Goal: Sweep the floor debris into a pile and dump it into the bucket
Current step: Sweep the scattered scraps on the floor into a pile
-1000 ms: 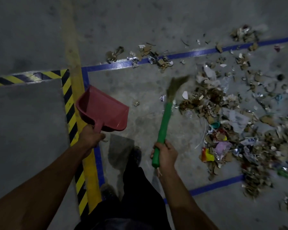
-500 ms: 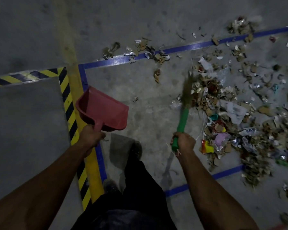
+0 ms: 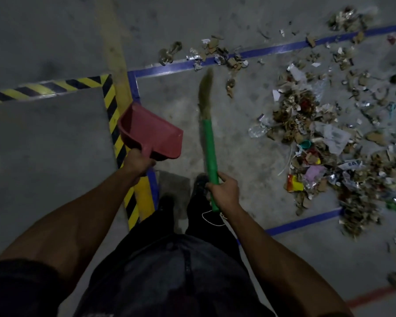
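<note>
Green-handled broom (image 3: 209, 143), centre frame, bristles blurred, pointing up. Red dustpan (image 3: 152, 133) left of it, tilted, off the floor. Debris (image 3: 325, 138) scattered across right half: cardboard scraps, paper, wrappers.

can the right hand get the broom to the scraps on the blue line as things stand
Probably yes. The right hand grips the broom, whose bristles already point toward the scraps on the blue line, with only bare floor between them. The dustpan sits off to the left, out of the way.
</note>
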Tool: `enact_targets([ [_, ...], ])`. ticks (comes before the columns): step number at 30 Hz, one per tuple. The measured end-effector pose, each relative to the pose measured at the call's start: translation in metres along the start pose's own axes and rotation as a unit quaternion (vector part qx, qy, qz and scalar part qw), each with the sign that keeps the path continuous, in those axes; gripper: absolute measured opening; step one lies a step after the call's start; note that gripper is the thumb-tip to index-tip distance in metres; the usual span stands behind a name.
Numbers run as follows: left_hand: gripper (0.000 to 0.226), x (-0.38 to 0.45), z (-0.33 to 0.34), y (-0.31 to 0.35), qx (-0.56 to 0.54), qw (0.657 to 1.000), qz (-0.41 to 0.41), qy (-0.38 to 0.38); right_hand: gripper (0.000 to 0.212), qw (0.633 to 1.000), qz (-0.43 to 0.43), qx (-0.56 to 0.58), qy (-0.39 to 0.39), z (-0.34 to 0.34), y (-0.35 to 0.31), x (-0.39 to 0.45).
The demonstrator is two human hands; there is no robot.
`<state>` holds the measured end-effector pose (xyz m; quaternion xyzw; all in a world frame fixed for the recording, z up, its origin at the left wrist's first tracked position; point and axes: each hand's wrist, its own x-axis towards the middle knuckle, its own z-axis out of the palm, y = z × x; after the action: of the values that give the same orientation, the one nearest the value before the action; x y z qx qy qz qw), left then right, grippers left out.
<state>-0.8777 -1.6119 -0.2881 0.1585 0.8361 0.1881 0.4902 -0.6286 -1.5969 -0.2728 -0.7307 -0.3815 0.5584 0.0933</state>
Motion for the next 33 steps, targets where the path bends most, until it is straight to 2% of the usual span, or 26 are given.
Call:
enact_targets([
  [4,0.012,-0.004,-0.018,-0.018,0.031,0.999,0.006,-0.006,0.051,0.996,0.007,-0.072,-0.046,0.022,0.017,-0.015],
  [8,0.012,-0.002,-0.033,-0.038,0.022,0.999,-0.005,-0.034,0.051,0.996,0.082,-0.025,-0.031,0.026,0.036,-0.009],
  [11,0.008,-0.002,-0.041,-0.05,0.008,0.999,0.0,-0.037,0.029,0.991,0.133,0.032,-0.01,0.007,0.043,0.007],
  [14,0.02,0.0,-0.047,-0.056,-0.002,0.999,0.008,-0.037,0.011,0.983,0.163,0.086,0.025,-0.014,0.038,0.026],
  [16,0.015,0.002,-0.054,-0.056,-0.002,0.999,0.014,-0.042,0.01,0.978,0.162,0.118,0.06,-0.018,0.027,0.031],
  [18,0.01,0.005,-0.054,-0.058,0.008,0.999,0.024,-0.036,0.013,0.978,0.136,0.132,0.087,-0.019,0.018,0.027],
  [21,0.007,0.009,-0.06,-0.056,0.012,0.999,0.041,-0.025,0.036,0.982,0.069,0.135,0.112,-0.007,0.004,0.005],
  [23,0.01,0.01,-0.064,-0.048,0.015,0.999,0.043,-0.021,0.053,0.985,0.038,0.135,0.1,0.006,-0.007,-0.005],
  [25,0.013,0.015,-0.067,-0.04,0.026,0.999,0.04,-0.014,0.061,0.988,0.017,0.128,0.078,0.023,-0.022,-0.008],
  [27,0.008,0.023,-0.07,-0.03,0.019,0.999,0.033,-0.015,0.063,0.992,-0.004,0.108,0.059,0.04,-0.039,-0.003],
  [33,0.018,0.061,-0.086,0.011,0.056,0.998,0.014,0.016,0.062,0.994,-0.091,-0.063,-0.01,0.079,-0.095,0.043],
])
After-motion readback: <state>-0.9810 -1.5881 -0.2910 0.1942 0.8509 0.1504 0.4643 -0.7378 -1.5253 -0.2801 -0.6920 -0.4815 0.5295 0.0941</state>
